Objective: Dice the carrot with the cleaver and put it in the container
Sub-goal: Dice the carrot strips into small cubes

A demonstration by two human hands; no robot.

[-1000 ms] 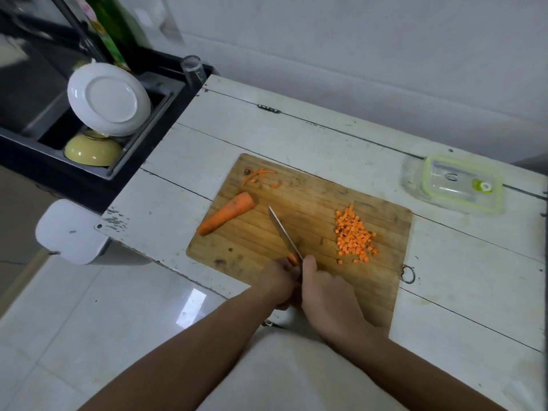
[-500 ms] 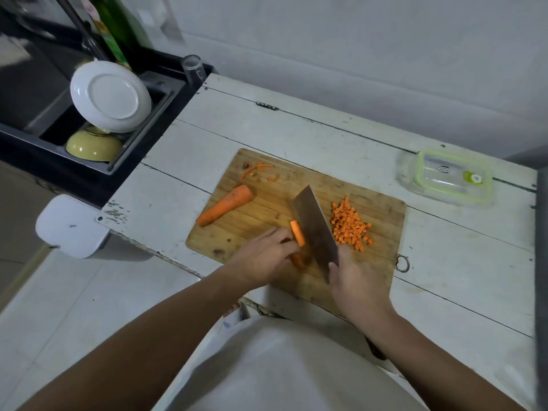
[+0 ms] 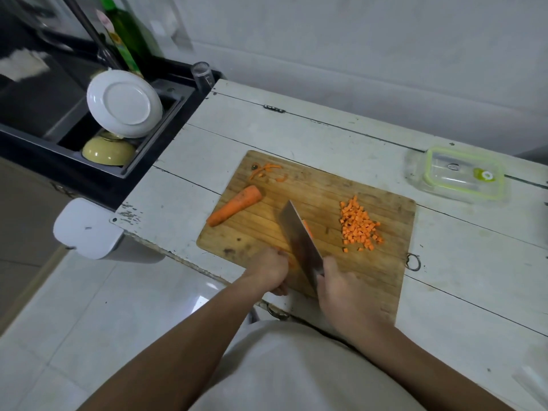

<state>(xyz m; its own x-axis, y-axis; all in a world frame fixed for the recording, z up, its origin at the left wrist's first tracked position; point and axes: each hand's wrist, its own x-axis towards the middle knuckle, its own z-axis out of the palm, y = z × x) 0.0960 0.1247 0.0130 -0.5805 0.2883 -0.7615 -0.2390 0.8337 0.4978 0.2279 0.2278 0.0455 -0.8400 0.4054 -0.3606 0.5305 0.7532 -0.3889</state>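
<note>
Head view, largest first: a worn white-painted wooden table (image 3: 326,134) carries a rectangular bamboo cutting board (image 3: 382,271). On the table's far right corner, well apart from the board, sits the clear plastic container with a green-rimmed lid (image 3: 456,173), lid on.

On the board, the broad steel cleaver (image 3: 299,244) stands edge-down near the front edge, with a thin orange carrot strip clinging to its right face. The right hand (image 3: 341,289) grasps its handle. The left hand (image 3: 271,269), fingers curled, bears down on a small carrot piece that is mostly hidden beneath it.

The tapered orange carrot half (image 3: 235,205) lies on the board's left part; I judge it stiff, rollable and best pinned cut-face-down. The heap of small orange carrot dice (image 3: 358,228) lies to the right: light, scattering easily, better scooped on the blade than pinched.
</note>
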